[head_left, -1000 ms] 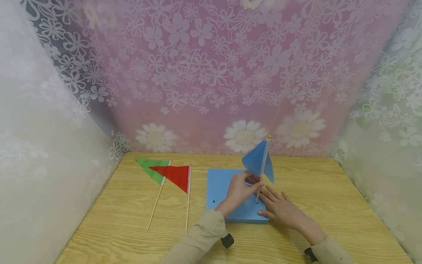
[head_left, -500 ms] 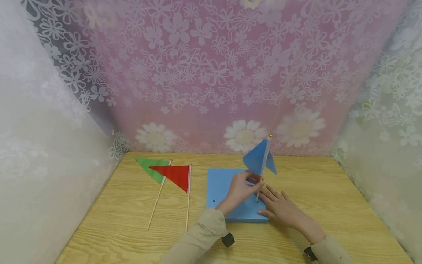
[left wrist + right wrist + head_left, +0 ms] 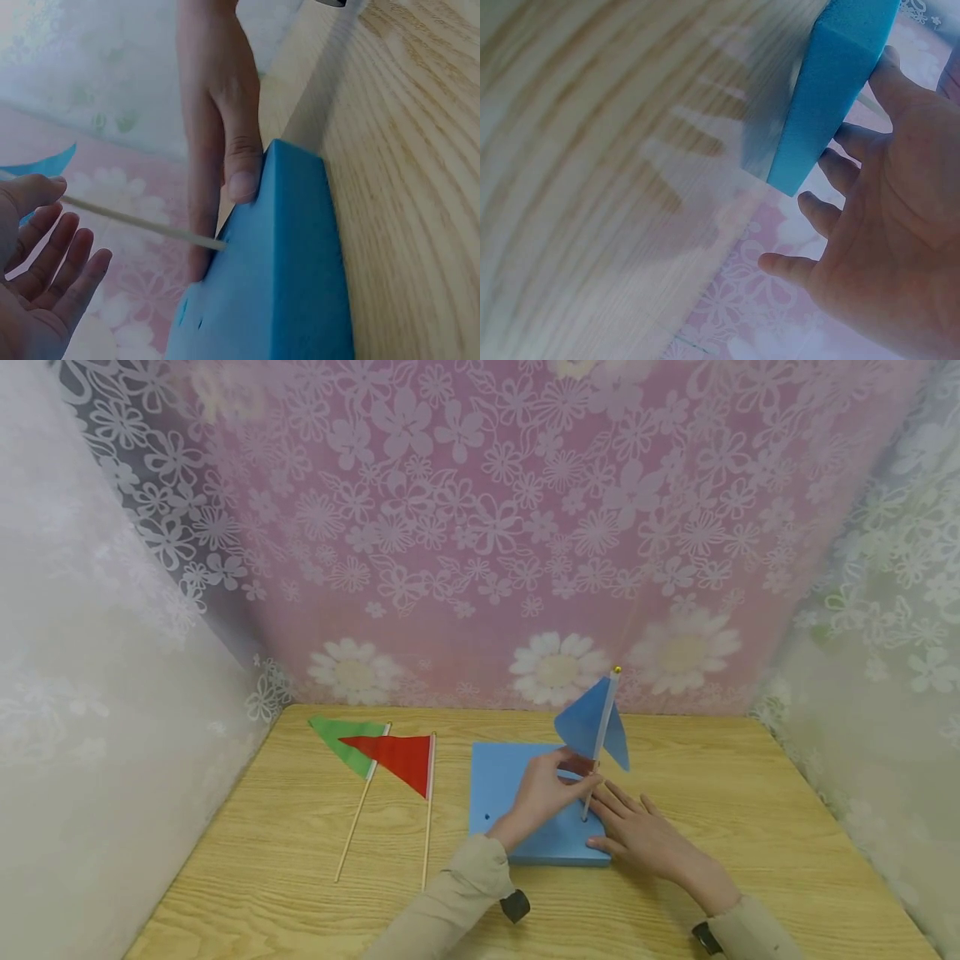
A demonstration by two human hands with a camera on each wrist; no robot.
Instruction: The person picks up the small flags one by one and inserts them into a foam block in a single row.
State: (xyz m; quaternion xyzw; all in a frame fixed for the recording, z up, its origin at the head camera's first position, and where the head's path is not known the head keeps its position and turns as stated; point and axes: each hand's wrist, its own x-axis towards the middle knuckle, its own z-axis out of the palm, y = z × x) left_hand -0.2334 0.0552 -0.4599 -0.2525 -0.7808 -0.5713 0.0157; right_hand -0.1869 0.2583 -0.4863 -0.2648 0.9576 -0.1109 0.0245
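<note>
A person's left hand [image 3: 538,792] is pinching a blue flag [image 3: 581,722] by its stick [image 3: 588,802], between thumb and finger, above a blue block [image 3: 497,781]. The flag's long axis is running nearly upright, leaning slightly right. Its gold tip [image 3: 618,670] is pointing up, and its lower end is meeting a hole [image 3: 584,820] near the block's near right corner. The right hand [image 3: 648,843] is resting unclenched, fingers extended, at the block's right edge. Left of the block, a red flag [image 3: 408,762] is overlapping a green flag [image 3: 337,731], both tips pointing away from the person.
</note>
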